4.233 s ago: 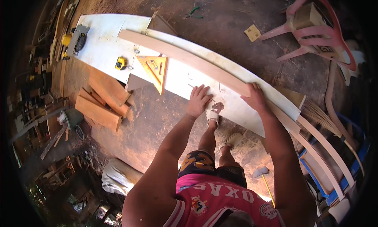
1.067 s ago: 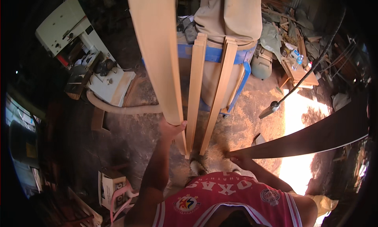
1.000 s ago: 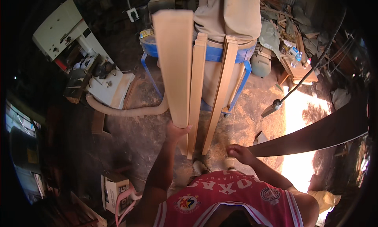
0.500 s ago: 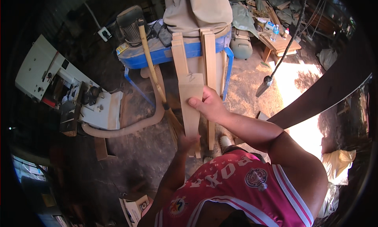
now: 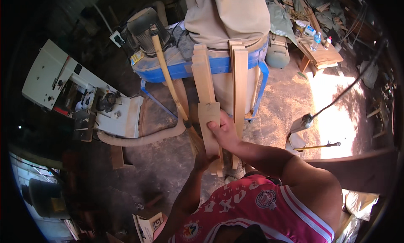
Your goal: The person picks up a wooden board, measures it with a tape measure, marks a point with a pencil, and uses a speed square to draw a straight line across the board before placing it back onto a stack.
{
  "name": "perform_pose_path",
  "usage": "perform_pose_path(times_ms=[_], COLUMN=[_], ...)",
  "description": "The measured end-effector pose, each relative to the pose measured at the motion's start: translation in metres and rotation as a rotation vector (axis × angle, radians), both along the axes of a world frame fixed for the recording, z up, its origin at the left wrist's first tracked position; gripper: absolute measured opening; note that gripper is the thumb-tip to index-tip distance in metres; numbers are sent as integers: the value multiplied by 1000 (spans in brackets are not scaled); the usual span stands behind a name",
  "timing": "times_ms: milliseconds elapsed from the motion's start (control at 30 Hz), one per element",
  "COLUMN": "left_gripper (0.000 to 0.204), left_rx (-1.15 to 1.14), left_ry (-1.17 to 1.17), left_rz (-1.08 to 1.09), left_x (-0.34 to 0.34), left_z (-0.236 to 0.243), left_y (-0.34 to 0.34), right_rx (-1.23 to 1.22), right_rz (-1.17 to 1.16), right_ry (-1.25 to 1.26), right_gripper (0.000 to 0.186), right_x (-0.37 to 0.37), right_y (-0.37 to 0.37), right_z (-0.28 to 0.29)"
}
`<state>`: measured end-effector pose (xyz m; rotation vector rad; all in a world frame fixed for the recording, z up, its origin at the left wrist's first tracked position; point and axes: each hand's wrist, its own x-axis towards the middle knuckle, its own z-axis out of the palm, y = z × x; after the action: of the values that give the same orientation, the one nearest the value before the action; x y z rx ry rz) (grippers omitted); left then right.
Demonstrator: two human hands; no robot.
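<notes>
A pale wooden board point(image 5: 209, 112) is held upright but tilted in front of me. My right hand point(image 5: 225, 132) grips its right edge, thumb pressed on the face. Lower down, my left hand point(image 5: 205, 156) is closed around the board's bottom part, its fingers partly hidden. Right behind the board, a stack of similar wooden boards point(image 5: 203, 76) leans on the blue rim of a dust collector point(image 5: 170, 73). A second stack of boards point(image 5: 239, 85) leans there too, just to the right.
A broom point(image 5: 166, 70) leans against the dust collector beside a motor point(image 5: 145, 28). A corrugated hose point(image 5: 147, 140) curves over the floor near a white machine point(image 5: 122, 116). Far right stands a small wooden table point(image 5: 322, 53) with bottles. A cable-hung box point(image 5: 301, 123) dangles at right.
The view has shifted, so the machine and stacks sit lower and further right. Both hands keep hold of the board, which is now closer to the left stack.
</notes>
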<state>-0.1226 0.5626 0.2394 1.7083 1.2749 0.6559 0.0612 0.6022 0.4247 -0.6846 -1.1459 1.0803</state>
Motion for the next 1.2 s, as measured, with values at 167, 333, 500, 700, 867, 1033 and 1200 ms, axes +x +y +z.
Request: perform_pose_path(times_ms=[167,333,500,700,867,1033,1200], left_gripper=[80,73,62,54,56,63,67], left_rx=[75,-30,-161,173,216,15,-103], left_ry=[69,254,281,240,166,141,97], left_rz=[132,107,42,-167,-176,-114,-111], left_x=[38,34,56,100,143,173,185], left_z=[32,16,31,27,30,28,31], left_y=[44,75,97,120,136,144,151], right_rx=[-211,-355,-301,-233,-240,-123,-114], right_rz=[-48,6,-94,-130,-165,-197,-205], right_ry=[-13,-61,-149,-30,153,221,215], right_gripper=[36,44,43,39,33,28,25], right_x=[12,17,41,94,131,152,150], right_y=[50,77,98,116,131,148,154], right_z=[-15,-17,-23,6,10,-9,-20])
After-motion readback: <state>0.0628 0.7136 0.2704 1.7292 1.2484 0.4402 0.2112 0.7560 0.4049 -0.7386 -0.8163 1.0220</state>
